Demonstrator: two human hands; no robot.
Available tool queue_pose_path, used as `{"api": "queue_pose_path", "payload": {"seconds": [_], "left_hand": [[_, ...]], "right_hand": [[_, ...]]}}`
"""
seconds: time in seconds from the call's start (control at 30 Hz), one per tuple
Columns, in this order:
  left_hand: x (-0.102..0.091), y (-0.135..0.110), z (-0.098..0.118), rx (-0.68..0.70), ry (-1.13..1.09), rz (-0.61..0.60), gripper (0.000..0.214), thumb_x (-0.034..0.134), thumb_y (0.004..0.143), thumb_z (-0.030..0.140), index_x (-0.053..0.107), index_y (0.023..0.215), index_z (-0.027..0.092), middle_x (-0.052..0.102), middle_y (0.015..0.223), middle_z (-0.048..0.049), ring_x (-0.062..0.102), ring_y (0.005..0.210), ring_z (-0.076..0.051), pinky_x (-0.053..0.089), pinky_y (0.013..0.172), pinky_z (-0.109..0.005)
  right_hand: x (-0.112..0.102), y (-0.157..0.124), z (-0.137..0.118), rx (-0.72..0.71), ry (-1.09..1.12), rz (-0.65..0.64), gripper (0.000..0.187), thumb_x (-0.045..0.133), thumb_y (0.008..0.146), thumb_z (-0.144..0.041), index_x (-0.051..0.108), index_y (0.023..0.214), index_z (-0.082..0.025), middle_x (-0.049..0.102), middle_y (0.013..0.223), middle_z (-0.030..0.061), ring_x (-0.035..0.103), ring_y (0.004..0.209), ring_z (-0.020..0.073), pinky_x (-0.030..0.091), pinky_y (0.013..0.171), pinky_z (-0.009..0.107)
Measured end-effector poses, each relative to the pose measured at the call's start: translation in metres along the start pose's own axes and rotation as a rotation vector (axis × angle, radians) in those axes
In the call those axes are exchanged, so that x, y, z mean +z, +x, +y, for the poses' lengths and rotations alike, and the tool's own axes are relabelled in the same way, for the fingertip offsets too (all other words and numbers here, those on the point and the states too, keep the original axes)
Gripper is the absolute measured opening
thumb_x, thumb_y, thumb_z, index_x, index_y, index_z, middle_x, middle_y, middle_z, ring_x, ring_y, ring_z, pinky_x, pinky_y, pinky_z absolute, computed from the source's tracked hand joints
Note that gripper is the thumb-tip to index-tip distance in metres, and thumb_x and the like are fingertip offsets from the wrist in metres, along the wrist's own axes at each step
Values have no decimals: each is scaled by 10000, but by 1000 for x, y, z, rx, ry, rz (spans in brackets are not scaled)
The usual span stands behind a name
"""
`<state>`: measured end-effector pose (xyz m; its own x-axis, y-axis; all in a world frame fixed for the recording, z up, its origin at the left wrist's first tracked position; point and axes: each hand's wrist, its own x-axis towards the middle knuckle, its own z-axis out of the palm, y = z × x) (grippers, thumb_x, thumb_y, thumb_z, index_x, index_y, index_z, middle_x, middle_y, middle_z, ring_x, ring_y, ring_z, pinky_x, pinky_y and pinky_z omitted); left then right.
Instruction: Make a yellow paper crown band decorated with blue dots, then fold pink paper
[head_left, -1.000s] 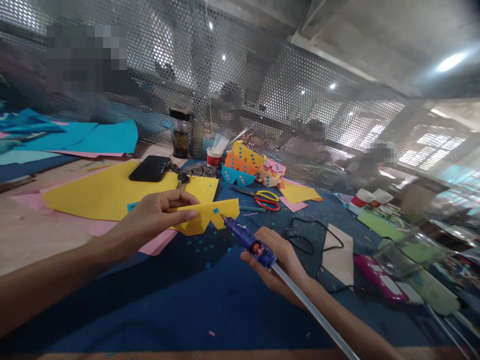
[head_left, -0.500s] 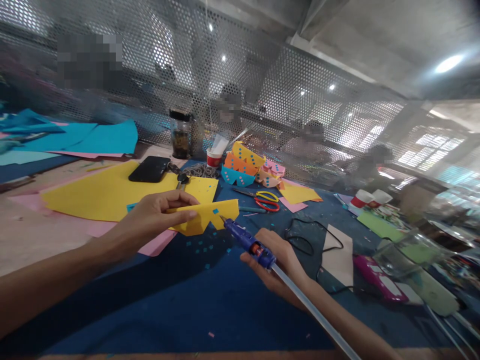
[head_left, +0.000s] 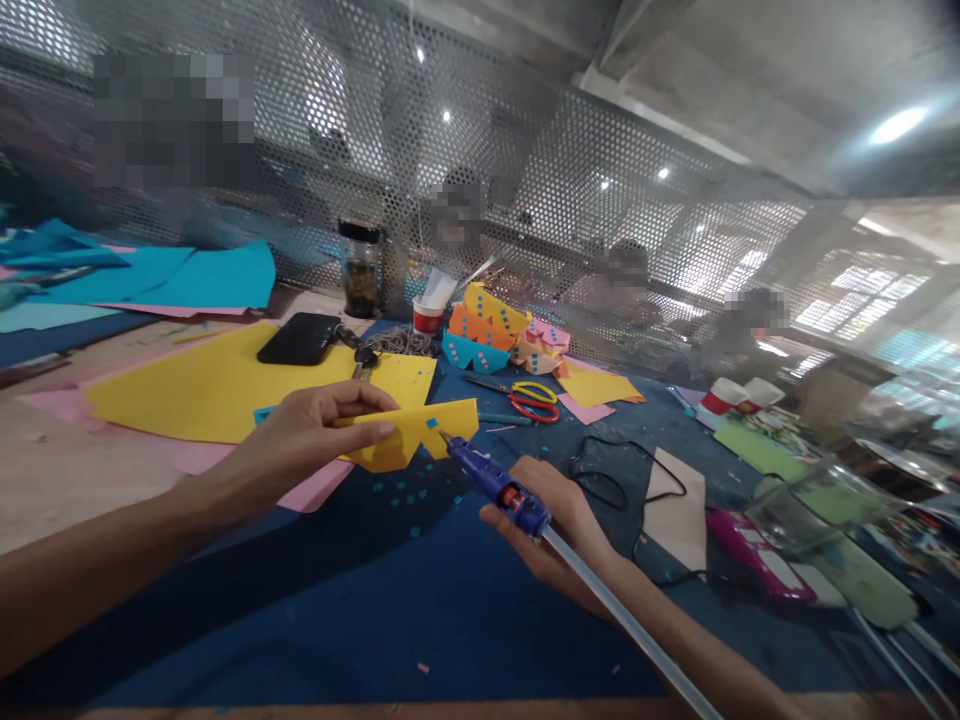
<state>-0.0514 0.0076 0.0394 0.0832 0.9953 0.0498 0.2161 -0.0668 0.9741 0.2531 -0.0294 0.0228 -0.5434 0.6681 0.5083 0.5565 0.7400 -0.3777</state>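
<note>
My left hand [head_left: 330,425] pinches a folded yellow paper piece [head_left: 397,440] with a notched lower edge, thumb in front and fingers behind. One small blue paper square [head_left: 432,424] sits on its front. My right hand [head_left: 559,520] is wrapped round a blue glue gun [head_left: 499,485], with a long clear glue stick [head_left: 630,620] running out of its back. The nozzle tip is at the yellow paper, just right of the blue square; whether it touches I cannot tell. Several tiny blue squares [head_left: 405,497] lie on the blue table covering below.
Scissors [head_left: 536,397] with red and yellow handles lie beyond the paper. Behind them stand several folded, dotted paper pieces [head_left: 480,335]. A black phone [head_left: 298,338] rests on yellow sheets [head_left: 180,390]. A black cord [head_left: 600,470], pink device [head_left: 757,560] and clear container [head_left: 802,500] are at right.
</note>
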Motion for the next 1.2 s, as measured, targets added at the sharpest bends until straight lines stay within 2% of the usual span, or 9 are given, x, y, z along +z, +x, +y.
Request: {"api": "queue_pose_path", "payload": {"seconds": [0.3,0.53,0.9,1.2], "left_hand": [[0,1,-1,8,6,-12,340,836,740,438,752,976,208,799,959,-38,722,848,-205,555,717,-268],[2,3,0,-13,4,14,424,848,638,460,745,948,190,780,936,-41,710,806,-196,541,659,-254],[5,0,10,-50,-49,42,425,864,581,438,744,905,190,779,871,-21,695,781,-176,532,645,-237],[5,0,11,-56,-39,55,423,864,556,432,750,889,197,786,850,-10,693,742,-162,523,629,-226]], "right_hand": [[0,0,0,-18,-10,16,216,623,1004,-318,505,846,-232,579,802,1,513,703,157,375,672,291],[6,-2,8,-91,-22,74,195,667,978,-323,526,877,-232,568,793,-10,519,692,151,353,653,277],[1,0,0,-24,-35,27,219,650,985,-308,510,835,-232,562,780,-15,499,679,148,355,654,271],[3,-2,3,-36,-68,54,183,655,985,-322,549,867,-230,586,805,1,527,701,158,364,669,283]]}}
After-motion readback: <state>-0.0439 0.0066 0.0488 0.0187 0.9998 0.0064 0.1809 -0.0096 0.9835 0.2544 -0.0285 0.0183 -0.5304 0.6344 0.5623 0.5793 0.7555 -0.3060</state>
